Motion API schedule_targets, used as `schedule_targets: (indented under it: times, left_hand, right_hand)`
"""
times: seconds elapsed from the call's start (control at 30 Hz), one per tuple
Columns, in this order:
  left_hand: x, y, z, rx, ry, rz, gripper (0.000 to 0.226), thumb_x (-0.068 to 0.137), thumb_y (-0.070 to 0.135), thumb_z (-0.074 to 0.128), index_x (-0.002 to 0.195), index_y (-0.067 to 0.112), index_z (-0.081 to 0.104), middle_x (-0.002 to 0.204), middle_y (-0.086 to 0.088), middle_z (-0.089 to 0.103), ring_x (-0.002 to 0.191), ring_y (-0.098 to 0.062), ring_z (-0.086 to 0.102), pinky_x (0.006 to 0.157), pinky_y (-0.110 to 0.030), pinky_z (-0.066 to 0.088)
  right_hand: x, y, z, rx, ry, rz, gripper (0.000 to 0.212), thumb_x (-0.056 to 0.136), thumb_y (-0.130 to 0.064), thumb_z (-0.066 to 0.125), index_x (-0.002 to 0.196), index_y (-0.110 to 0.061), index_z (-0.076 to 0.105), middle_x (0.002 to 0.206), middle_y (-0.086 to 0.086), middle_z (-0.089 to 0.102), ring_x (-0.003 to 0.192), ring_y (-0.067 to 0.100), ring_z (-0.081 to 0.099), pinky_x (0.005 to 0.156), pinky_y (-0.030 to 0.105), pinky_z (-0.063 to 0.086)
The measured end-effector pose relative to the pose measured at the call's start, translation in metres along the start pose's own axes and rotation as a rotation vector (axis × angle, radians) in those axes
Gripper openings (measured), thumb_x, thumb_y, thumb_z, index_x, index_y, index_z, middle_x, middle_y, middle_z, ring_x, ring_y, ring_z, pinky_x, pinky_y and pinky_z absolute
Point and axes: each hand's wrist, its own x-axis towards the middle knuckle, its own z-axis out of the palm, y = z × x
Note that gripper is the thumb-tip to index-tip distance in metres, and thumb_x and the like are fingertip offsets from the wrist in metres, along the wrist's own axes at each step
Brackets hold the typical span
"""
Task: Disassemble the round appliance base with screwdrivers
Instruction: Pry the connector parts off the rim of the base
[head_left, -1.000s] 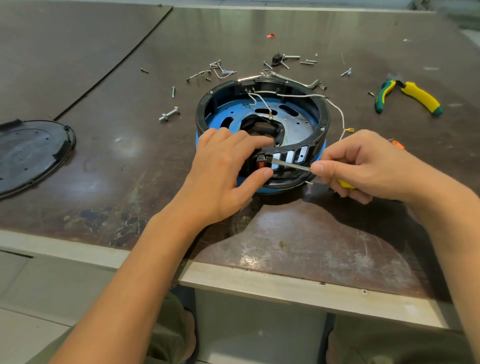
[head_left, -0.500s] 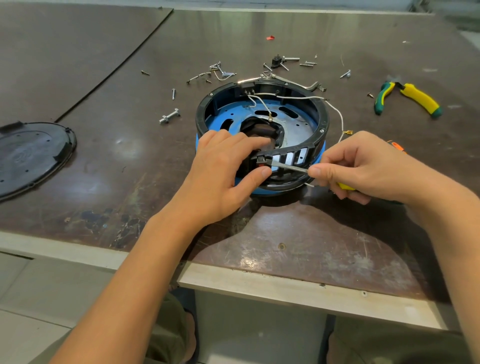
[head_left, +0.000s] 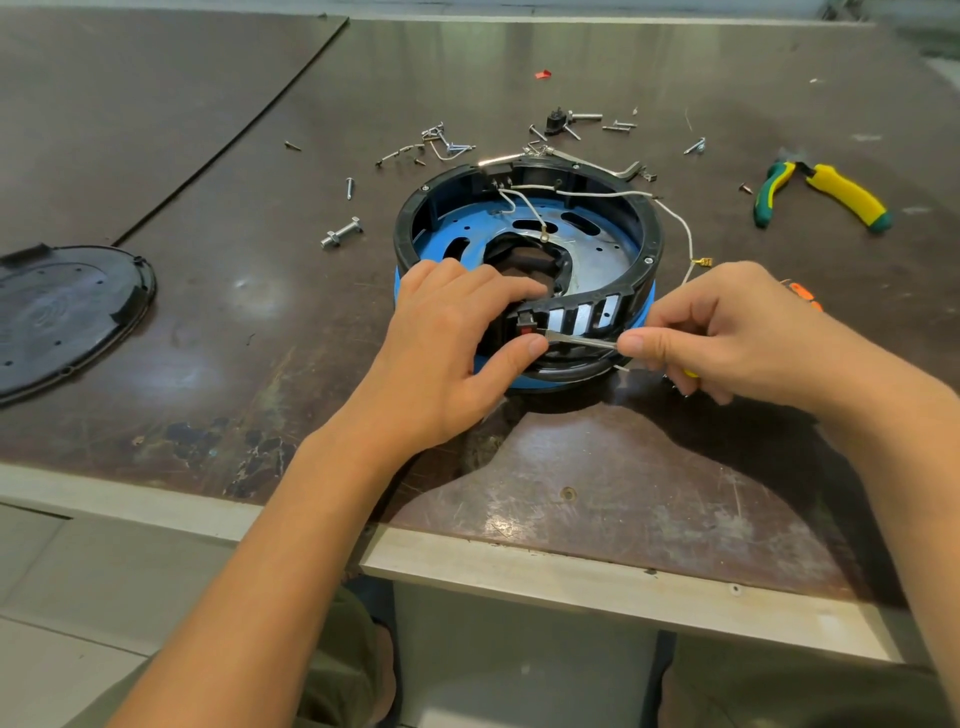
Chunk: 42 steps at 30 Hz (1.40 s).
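The round appliance base (head_left: 641, 218), a black ring on a blue rim with a metal plate and white wires inside, sits open on the table's middle. My left hand (head_left: 447, 343) grips its near wall, fingers over the rim and thumb pressed beside a small red switch (head_left: 526, 326). My right hand (head_left: 727, 325) holds a screwdriver (head_left: 582, 341) with a yellow handle, forefinger stretched along the metal shaft. The blade tip lies at the switch, next to my left thumb.
Several loose screws (head_left: 340, 232) and small parts lie behind the base. Yellow-green pliers (head_left: 826, 195) rest at the far right. A black round cover (head_left: 62, 306) lies at the left. An orange item (head_left: 802, 293) shows behind my right hand. The table edge (head_left: 571, 571) runs close in front.
The screwdriver tip has slid slightly along the switch, and both hands have shifted a little; the base stays in place.
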Motion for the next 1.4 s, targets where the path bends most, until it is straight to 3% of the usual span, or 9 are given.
schedule_targets:
  times: [0.13, 0.3, 0.67, 0.93, 1.1, 1.2, 1.3, 1.4]
  left_hand:
    - [-0.001, 0.0, 0.0, -0.011, 0.002, 0.0, 0.043, 0.096, 0.047, 0.047, 0.127, 0.022, 0.062, 0.104, 0.008, 0.064, 0.098, -0.014, 0.052, 0.094, -0.03, 0.028]
    - [0.0, 0.001, -0.002, -0.029, -0.02, -0.006, 0.043, 0.096, 0.047, 0.046, 0.125, 0.021, 0.064, 0.103, 0.008, 0.065, 0.098, -0.015, 0.053, 0.095, -0.032, 0.029]
    - [0.001, -0.001, -0.002, -0.085, -0.018, -0.002, 0.038, 0.097, 0.046, 0.044, 0.12, 0.024, 0.065, 0.099, 0.011, 0.064, 0.096, -0.015, 0.053, 0.095, -0.036, 0.031]
    - [0.001, -0.002, -0.003, -0.078, -0.028, 0.006, 0.041, 0.095, 0.048, 0.047, 0.123, 0.023, 0.065, 0.101, 0.01, 0.064, 0.098, -0.014, 0.053, 0.096, -0.034, 0.03]
    - [0.0, -0.001, -0.001, -0.078, 0.006, 0.013, 0.04, 0.094, 0.05, 0.049, 0.12, 0.024, 0.065, 0.099, 0.011, 0.064, 0.095, -0.013, 0.054, 0.095, -0.033, 0.031]
    - [0.0, 0.001, 0.0, -0.066, 0.028, 0.006, 0.04, 0.093, 0.052, 0.051, 0.117, 0.024, 0.066, 0.097, 0.012, 0.064, 0.094, -0.012, 0.054, 0.093, -0.03, 0.031]
    - [0.002, 0.002, 0.0, -0.06, 0.024, -0.004, 0.04, 0.091, 0.052, 0.054, 0.116, 0.024, 0.067, 0.098, 0.012, 0.065, 0.094, -0.011, 0.055, 0.093, -0.031, 0.032]
    - [0.003, 0.002, 0.0, -0.055, 0.025, -0.01, 0.034, 0.085, 0.043, 0.059, 0.113, 0.025, 0.066, 0.096, 0.015, 0.062, 0.092, -0.01, 0.053, 0.089, -0.03, 0.031]
  right_hand:
    - [0.004, 0.003, 0.002, 0.049, -0.094, 0.076, 0.036, 0.095, -0.047, 0.061, 0.068, -0.023, 0.068, 0.048, 0.009, 0.061, 0.031, 0.021, 0.05, 0.038, 0.021, 0.042]
    - [0.006, 0.0, 0.004, 0.109, -0.218, 0.152, 0.047, 0.085, -0.063, 0.053, 0.067, -0.02, 0.065, 0.044, 0.008, 0.056, 0.03, 0.022, 0.048, 0.041, 0.022, 0.042]
    - [0.003, 0.002, -0.001, 0.053, -0.041, 0.025, 0.042, 0.084, -0.063, 0.062, 0.069, -0.025, 0.07, 0.053, 0.004, 0.065, 0.036, 0.021, 0.056, 0.042, 0.017, 0.044]
    - [0.004, -0.003, 0.004, 0.116, -0.218, 0.162, 0.056, 0.082, -0.07, 0.051, 0.066, -0.018, 0.065, 0.043, 0.009, 0.055, 0.031, 0.023, 0.05, 0.038, 0.023, 0.042]
    - [0.001, -0.007, -0.002, 0.158, -0.097, 0.099, 0.074, 0.087, -0.08, 0.05, 0.057, -0.012, 0.05, 0.038, 0.005, 0.045, 0.028, 0.021, 0.042, 0.038, 0.018, 0.038]
    - [0.004, -0.019, 0.011, 0.113, 0.113, -0.023, 0.054, 0.086, -0.062, 0.065, 0.062, -0.014, 0.061, 0.042, 0.003, 0.047, 0.033, 0.008, 0.041, 0.04, 0.013, 0.032]
    - [0.007, -0.04, 0.033, 0.076, 0.269, -0.108, 0.029, 0.089, -0.041, 0.072, 0.07, -0.02, 0.07, 0.043, -0.004, 0.048, 0.039, 0.008, 0.04, 0.046, 0.013, 0.03]
    - [0.007, -0.057, 0.051, -0.028, 0.308, -0.079, 0.03, 0.086, -0.049, 0.07, 0.073, -0.023, 0.073, 0.048, -0.009, 0.053, 0.047, 0.008, 0.048, 0.052, 0.031, 0.044]
